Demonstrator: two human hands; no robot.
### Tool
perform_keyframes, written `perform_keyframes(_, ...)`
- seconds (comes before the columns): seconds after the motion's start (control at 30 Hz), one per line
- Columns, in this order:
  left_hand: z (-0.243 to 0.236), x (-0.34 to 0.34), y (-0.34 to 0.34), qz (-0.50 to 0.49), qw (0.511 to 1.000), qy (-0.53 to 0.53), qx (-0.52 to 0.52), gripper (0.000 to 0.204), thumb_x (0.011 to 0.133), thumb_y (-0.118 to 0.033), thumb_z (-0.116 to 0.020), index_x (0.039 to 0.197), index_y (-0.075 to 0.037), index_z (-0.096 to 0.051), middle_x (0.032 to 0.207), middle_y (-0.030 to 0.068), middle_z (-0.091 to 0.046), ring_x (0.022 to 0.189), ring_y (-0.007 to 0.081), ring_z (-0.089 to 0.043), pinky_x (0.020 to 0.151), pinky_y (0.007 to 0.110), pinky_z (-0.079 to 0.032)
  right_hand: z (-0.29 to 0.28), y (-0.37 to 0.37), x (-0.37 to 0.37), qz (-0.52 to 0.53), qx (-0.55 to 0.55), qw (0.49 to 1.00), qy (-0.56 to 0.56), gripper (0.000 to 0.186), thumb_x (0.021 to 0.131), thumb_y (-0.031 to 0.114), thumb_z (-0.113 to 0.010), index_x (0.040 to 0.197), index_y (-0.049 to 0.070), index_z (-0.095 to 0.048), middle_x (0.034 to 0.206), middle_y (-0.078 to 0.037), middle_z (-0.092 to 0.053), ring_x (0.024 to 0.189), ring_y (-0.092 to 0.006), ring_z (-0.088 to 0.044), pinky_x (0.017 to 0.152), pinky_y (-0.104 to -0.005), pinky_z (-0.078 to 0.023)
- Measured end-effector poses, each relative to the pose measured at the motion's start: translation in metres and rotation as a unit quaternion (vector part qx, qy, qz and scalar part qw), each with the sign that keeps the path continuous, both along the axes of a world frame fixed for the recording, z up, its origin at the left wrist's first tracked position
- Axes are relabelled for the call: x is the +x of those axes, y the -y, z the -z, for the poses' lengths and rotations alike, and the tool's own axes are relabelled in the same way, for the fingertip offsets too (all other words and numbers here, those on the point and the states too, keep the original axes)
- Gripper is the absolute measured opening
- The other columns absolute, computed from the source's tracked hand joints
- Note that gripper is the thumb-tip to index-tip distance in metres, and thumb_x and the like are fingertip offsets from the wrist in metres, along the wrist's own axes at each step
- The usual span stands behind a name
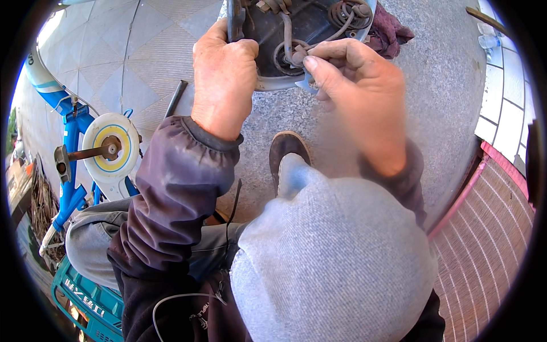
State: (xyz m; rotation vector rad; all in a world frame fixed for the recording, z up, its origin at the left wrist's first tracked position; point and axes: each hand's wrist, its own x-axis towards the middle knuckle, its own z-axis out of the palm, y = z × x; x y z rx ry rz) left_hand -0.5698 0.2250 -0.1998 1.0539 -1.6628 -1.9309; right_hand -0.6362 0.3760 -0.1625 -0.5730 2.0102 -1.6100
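An upturned bicycle saddle (260, 43) with a dark underside and a pale rim is partly cut off by the top edge. Rusty coil springs (288, 61) and bent metal rods show inside it. My left hand (225, 77) is closed round the saddle's left side. With thumb and forefinger, my right hand (362, 85) pinches a rusty bolt (299, 56) by the nearer coil. Under those fingertips sticks out a small light-blue curved piece (307, 84); I cannot tell what it belongs to. The right wrist is blurred.
A blue bicycle frame (69, 142) with a white chainring disc (111, 151) stands at left. A dark tube (176, 98) lies near my left wrist. A maroon rag (390, 31) sits beyond the saddle. A teal crate (94, 308) is low left, a woven mat (484, 245) at right.
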Motion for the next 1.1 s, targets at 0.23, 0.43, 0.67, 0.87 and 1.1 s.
perform_keyframes(0.23, -0.011, 0.004, -0.001, 0.048, 0.991, 0.074, -0.100, 0.026, 0.077, 0.001, -0.052, 0.100, 0.005, -0.062, 0.081, 0.0062, -0.063, 0.068, 0.0119, -0.056, 0.065, 0.025, -0.048, 0.000, 0.000, -0.002, -0.008, 0.019, 1.000, -0.004, 0.010, 0.084, 0.007, -0.068, 0.088, -0.002, -0.067, 0.067, -0.003, -0.064, 0.060, -0.0038, -0.056, 0.053, -0.0175, -0.043)
perform_keyframes(0.43, -0.013, 0.005, -0.003, 0.038, 0.992, 0.065, -0.106, 0.029, 0.077, 0.001, -0.051, 0.103, 0.005, -0.063, 0.082, 0.0059, -0.063, 0.068, 0.0126, -0.056, 0.066, 0.026, -0.048, 0.001, 0.003, -0.002, -0.003, 0.041, 0.999, -0.030, 0.011, 0.083, 0.009, -0.068, 0.085, -0.003, -0.067, 0.065, -0.005, -0.064, 0.054, -0.0041, -0.053, 0.049, -0.0188, -0.041)
perform_keyframes(0.67, -0.013, 0.005, -0.005, 0.047, 0.979, 0.047, -0.194, 0.030, 0.077, 0.003, -0.050, 0.104, 0.005, -0.062, 0.084, 0.0064, -0.063, 0.068, 0.0117, -0.057, 0.067, 0.025, -0.049, 0.000, 0.005, -0.004, -0.007, 0.090, 0.995, -0.040, 0.016, 0.082, 0.014, -0.070, 0.081, -0.003, -0.067, 0.061, -0.007, -0.063, 0.051, -0.0055, -0.053, 0.048, -0.0205, -0.041)
perform_keyframes(0.87, -0.002, 0.002, -0.002, 0.021, 0.997, 0.002, -0.080, 0.024, 0.073, 0.001, -0.050, 0.093, 0.007, -0.062, 0.065, 0.0061, -0.058, 0.058, 0.0110, -0.050, 0.054, 0.030, -0.045, -0.007, 0.005, -0.001, 0.009, 0.049, 0.999, -0.009, 0.013, 0.084, 0.010, -0.067, 0.084, -0.003, -0.067, 0.063, -0.005, -0.063, 0.053, -0.0050, -0.053, 0.048, -0.0194, -0.041)
perform_keyframes(1.1, -0.007, 0.003, 0.000, 0.046, 0.998, 0.029, -0.036, 0.025, 0.075, 0.003, -0.050, 0.097, 0.007, -0.061, 0.074, 0.0065, -0.059, 0.063, 0.0115, -0.054, 0.059, 0.028, -0.047, -0.015, -0.001, -0.005, -0.022, 0.038, 0.999, -0.003, 0.015, 0.084, 0.012, -0.068, 0.089, -0.002, -0.067, 0.071, -0.004, -0.063, 0.060, -0.0069, -0.057, 0.055, -0.0195, -0.046)
